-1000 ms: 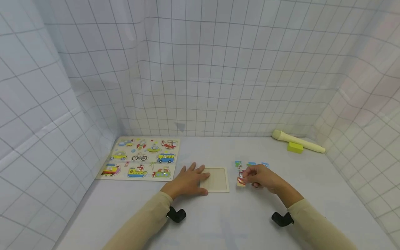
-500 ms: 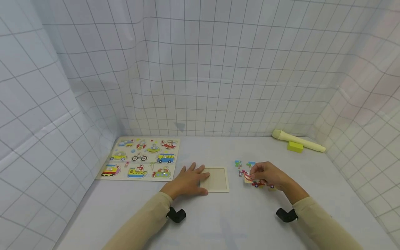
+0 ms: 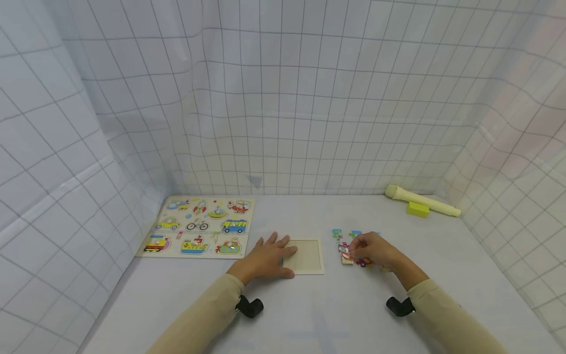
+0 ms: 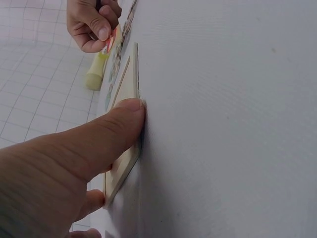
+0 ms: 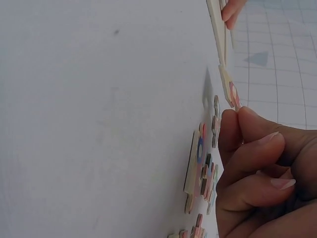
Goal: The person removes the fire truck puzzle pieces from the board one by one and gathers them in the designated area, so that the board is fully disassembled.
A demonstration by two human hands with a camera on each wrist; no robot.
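My left hand (image 3: 265, 258) lies with spread fingers over the left side of a shallow, bare wooden puzzle tray (image 3: 309, 256). In the left wrist view its thumb (image 4: 126, 116) presses on the tray's edge. To the right of the tray, my right hand (image 3: 375, 251) pinches a red and cream jigsaw piece (image 5: 229, 88) between thumb and forefinger. That piece is held up off the table, tilted. Several loose jigsaw pieces (image 3: 337, 234) with coloured prints lie below and behind the right hand, which partly hides them.
A wooden peg puzzle board (image 3: 199, 231) with printed vehicles lies at the left. Towards the back right are a pale yellow microphone-shaped stick (image 3: 424, 200) and a yellow block (image 3: 417, 209). Gridded white curtains (image 3: 305, 123) close off the back and sides.
My right hand moved right with the jigsaw piece, then slightly back left, staying over the loose pieces. The left hand has kept its place on the tray.
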